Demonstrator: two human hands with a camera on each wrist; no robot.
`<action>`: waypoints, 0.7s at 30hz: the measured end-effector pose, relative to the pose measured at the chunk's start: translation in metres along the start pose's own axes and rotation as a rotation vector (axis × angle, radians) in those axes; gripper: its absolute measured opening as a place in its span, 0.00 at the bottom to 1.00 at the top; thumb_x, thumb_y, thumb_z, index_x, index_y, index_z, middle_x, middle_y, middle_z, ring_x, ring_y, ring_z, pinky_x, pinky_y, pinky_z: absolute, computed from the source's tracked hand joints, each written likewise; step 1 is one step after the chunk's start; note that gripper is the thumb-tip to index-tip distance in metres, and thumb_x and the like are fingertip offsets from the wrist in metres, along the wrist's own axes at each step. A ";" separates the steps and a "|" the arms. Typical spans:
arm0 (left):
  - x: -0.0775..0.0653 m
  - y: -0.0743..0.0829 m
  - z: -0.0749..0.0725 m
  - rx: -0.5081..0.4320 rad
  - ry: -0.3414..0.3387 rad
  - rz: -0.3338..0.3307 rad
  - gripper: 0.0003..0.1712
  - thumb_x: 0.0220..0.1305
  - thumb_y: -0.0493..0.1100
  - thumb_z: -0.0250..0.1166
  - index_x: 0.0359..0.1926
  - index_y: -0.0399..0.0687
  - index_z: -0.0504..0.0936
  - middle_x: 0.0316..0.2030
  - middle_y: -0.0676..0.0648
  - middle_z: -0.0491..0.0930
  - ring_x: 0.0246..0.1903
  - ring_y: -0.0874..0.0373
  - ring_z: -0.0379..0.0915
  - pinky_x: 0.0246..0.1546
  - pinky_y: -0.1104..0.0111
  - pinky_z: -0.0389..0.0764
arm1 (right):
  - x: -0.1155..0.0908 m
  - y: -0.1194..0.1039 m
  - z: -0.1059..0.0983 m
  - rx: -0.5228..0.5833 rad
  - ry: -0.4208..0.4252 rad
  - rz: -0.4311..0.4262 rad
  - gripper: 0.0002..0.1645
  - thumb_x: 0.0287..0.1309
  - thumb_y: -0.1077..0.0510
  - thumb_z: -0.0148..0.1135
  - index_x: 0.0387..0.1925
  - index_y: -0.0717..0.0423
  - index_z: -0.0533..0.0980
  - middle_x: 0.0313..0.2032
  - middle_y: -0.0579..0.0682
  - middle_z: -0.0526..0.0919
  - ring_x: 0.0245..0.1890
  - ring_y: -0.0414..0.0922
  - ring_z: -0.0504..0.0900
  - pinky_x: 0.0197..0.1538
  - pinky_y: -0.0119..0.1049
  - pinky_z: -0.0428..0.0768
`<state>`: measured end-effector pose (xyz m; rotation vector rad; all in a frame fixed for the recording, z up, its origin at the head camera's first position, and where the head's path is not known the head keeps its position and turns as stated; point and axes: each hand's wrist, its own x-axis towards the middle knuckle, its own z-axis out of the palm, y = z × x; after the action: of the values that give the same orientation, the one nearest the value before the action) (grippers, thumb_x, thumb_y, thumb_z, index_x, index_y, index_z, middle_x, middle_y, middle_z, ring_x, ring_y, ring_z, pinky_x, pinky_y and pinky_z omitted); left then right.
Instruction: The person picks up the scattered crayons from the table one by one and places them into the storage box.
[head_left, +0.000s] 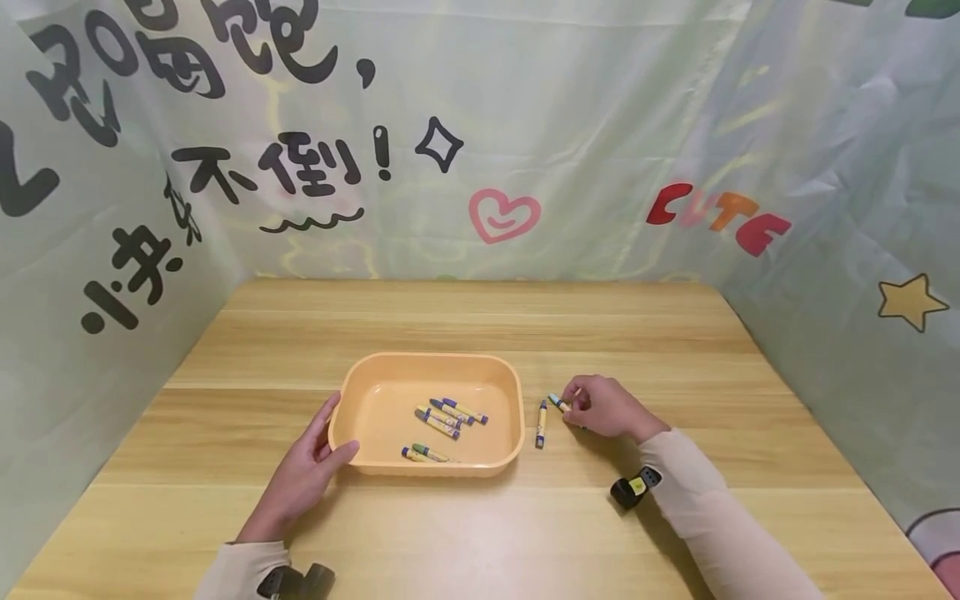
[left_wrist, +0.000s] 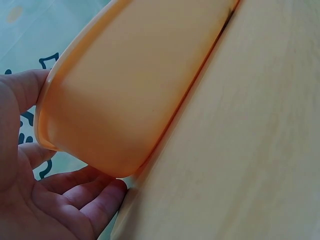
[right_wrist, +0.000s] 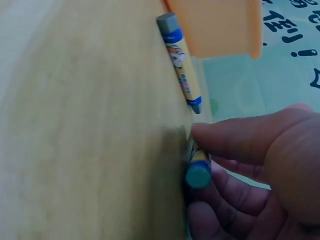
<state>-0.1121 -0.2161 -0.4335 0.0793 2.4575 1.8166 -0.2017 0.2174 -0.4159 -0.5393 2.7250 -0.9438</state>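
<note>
My left hand (head_left: 303,471) grips the left end of an orange plastic tray (head_left: 382,400), thumb on the rim and fingers against the outer wall, as the left wrist view shows. Several crayons (head_left: 437,423) in yellow-and-blue wrappers lie loosely inside it. To the right of the tray, my right hand (head_left: 609,407) pinches a teal crayon (right_wrist: 199,172) between thumb and fingers, low at the tabletop. Its other end sticks out past the fingertips in the head view. A grey crayon (head_left: 541,425) lies on the table between the tray and the right hand.
The wooden table (head_left: 480,542) extends on all sides of the tray. A printed cloth (head_left: 600,125) hangs behind the table and along its left and right sides.
</note>
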 end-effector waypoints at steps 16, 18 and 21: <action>-0.001 0.000 0.000 -0.014 -0.005 -0.007 0.46 0.69 0.45 0.62 0.78 0.55 0.44 0.71 0.33 0.53 0.64 0.42 0.63 0.51 0.75 0.71 | 0.014 -0.014 -0.007 0.632 -0.108 0.114 0.17 0.65 0.65 0.56 0.53 0.67 0.68 0.39 0.62 0.76 0.29 0.47 0.76 0.31 0.40 0.80; -0.001 0.000 0.000 -0.014 -0.002 -0.005 0.46 0.69 0.45 0.62 0.78 0.55 0.44 0.71 0.32 0.53 0.64 0.42 0.63 0.51 0.75 0.71 | 0.017 -0.020 -0.008 0.643 -0.113 0.102 0.16 0.65 0.64 0.56 0.53 0.66 0.68 0.38 0.61 0.75 0.30 0.46 0.75 0.31 0.40 0.80; -0.002 0.001 0.000 -0.020 -0.001 -0.006 0.46 0.68 0.45 0.62 0.78 0.55 0.44 0.71 0.32 0.53 0.64 0.42 0.62 0.52 0.75 0.71 | 0.022 -0.030 -0.009 0.641 -0.118 0.089 0.16 0.66 0.64 0.56 0.53 0.66 0.68 0.37 0.58 0.75 0.30 0.45 0.75 0.32 0.40 0.81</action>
<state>-0.1106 -0.2157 -0.4327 0.0709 2.4354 1.8384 -0.2162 0.1919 -0.3918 -0.3268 2.1416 -1.5966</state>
